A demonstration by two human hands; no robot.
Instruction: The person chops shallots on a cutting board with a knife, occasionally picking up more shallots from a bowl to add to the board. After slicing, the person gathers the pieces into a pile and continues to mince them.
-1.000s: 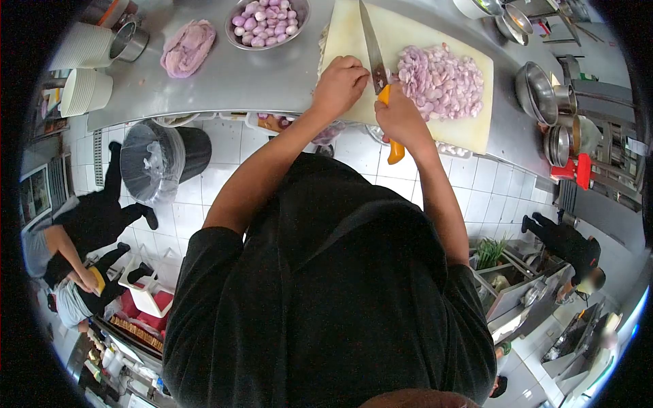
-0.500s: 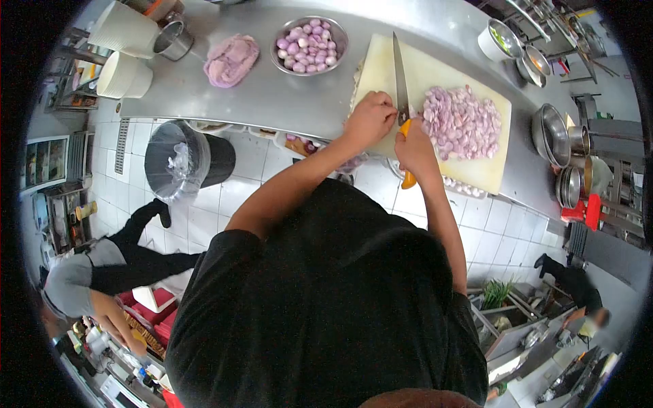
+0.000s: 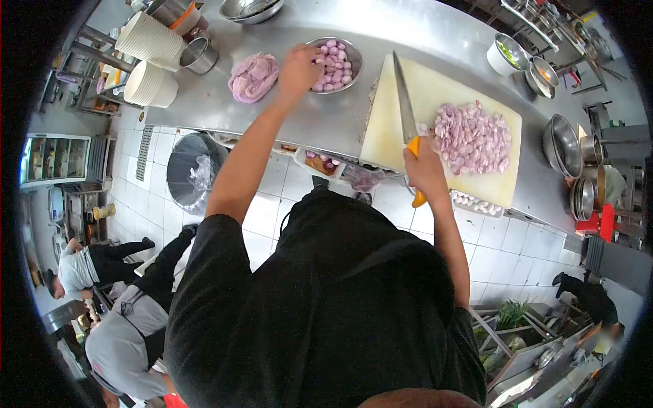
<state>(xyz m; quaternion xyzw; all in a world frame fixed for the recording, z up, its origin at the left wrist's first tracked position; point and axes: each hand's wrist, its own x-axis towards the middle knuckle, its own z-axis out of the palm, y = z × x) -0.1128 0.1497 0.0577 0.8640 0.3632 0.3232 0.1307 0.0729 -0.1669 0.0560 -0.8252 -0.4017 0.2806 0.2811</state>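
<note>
My left hand (image 3: pixel 300 69) reaches over the left rim of a metal bowl of whole peeled shallots (image 3: pixel 335 66); its fingertips are among the shallots, and whether they grip one is too small to tell. My right hand (image 3: pixel 425 165) is wrapped round the yellow handle of a large knife (image 3: pixel 405 95), its blade lying over the left part of the cutting board (image 3: pixel 401 153) and pointing away from me. A pile of sliced shallots (image 3: pixel 473 138) covers the board's right part.
A pink cloth (image 3: pixel 254 77) lies left of the bowl. Stacked white containers (image 3: pixel 151 84) and a metal cup (image 3: pixel 198 56) stand farther left. Metal bowls (image 3: pixel 562 145) line the right side. A lined bin (image 3: pixel 194 173) is below the counter. Other people are at the lower left and right.
My left hand has left the board beside the blade and moved left to the shallot bowl. My right hand still holds the knife. The view has shifted, and another person shows at the lower left.
</note>
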